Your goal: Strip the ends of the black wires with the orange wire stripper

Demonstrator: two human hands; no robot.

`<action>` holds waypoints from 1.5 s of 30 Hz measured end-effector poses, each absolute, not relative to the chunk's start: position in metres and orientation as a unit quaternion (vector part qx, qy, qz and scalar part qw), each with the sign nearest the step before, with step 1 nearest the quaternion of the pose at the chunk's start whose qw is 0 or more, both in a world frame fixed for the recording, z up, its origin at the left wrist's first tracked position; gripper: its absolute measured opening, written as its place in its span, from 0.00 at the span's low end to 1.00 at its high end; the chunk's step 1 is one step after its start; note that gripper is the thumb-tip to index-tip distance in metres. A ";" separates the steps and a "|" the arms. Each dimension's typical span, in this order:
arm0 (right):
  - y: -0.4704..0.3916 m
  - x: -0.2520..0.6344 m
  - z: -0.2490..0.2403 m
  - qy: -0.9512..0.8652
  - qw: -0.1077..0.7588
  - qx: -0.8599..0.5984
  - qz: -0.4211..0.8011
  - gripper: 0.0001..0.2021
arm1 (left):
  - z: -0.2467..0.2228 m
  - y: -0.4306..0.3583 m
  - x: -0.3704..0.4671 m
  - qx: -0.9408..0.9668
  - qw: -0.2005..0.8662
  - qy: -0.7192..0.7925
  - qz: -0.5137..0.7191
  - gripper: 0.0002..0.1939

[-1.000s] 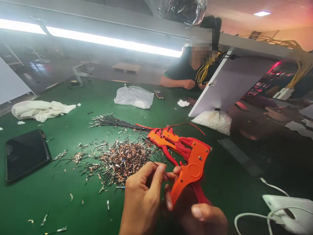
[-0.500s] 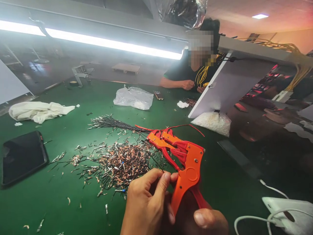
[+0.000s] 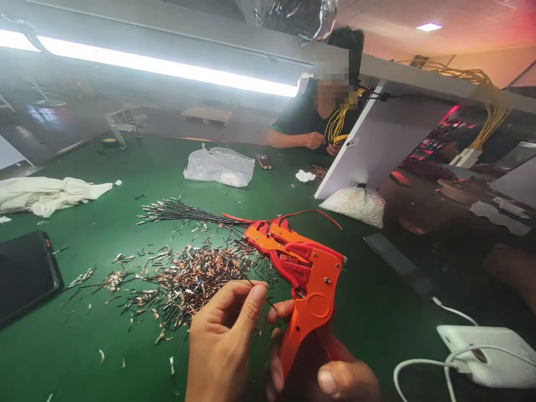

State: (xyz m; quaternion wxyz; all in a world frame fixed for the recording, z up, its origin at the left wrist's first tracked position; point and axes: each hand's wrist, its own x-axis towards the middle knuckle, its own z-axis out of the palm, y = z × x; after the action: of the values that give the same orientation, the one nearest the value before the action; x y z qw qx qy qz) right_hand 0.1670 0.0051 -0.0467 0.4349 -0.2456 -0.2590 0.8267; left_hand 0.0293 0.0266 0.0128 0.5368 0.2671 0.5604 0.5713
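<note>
My left hand (image 3: 230,335) pinches a thin black wire (image 3: 270,303) between thumb and forefinger. The wire slants down from those fingertips to a finger of my right hand (image 3: 343,379), beside the tool. That hand is wrapped round the handles of an orange and red wire stripper (image 3: 318,290), whose head points to the upper left. Behind its jaws lies a bundle of black wires (image 3: 192,212) with silvery ends. A red wire (image 3: 310,211) curves behind the stripper. Left of the tool is a pile of short black and copper scraps (image 3: 201,279).
A dark phone (image 3: 29,276) lies at left, near a white cloth (image 3: 54,195). Farther back are a plastic bag (image 3: 220,166) and a person (image 3: 310,125) holding yellow wires. A slanted white panel (image 3: 360,139) and a white charger (image 3: 489,354) with cables stand at right.
My left hand has moved left, away from the stripper, and more of the black wire shows between my hands. The whole view has shifted slightly, with the bench things farther left.
</note>
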 end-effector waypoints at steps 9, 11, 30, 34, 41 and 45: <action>0.003 0.163 -0.040 -0.264 0.462 -0.209 0.820 0.27 | 0.008 0.035 0.013 0.163 0.446 0.534 0.700 0.17; -0.001 0.165 -0.042 -0.272 0.452 -0.223 0.820 0.27 | 0.013 0.037 0.011 0.115 0.442 0.522 0.720 0.18; -0.010 0.164 -0.068 -0.286 0.385 -0.175 0.860 0.25 | 0.011 0.037 0.010 0.064 0.445 0.495 0.743 0.15; -0.011 0.162 -0.066 -0.285 0.390 -0.163 0.860 0.24 | 0.009 0.036 0.010 0.085 0.398 0.503 0.763 0.14; -0.011 0.163 -0.065 -0.288 0.404 -0.179 0.850 0.25 | 0.005 0.035 0.015 0.146 0.313 0.517 0.783 0.10; -0.008 0.160 -0.064 -0.298 0.421 -0.201 0.833 0.25 | 0.007 0.031 0.021 0.204 0.221 0.527 0.795 0.06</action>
State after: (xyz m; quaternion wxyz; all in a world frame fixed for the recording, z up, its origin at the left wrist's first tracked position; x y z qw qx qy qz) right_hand 0.1600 -0.0081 -0.0644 0.4207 -0.2014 -0.2976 0.8330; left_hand 0.0209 0.0306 0.0075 0.2215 0.2035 0.5271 0.7948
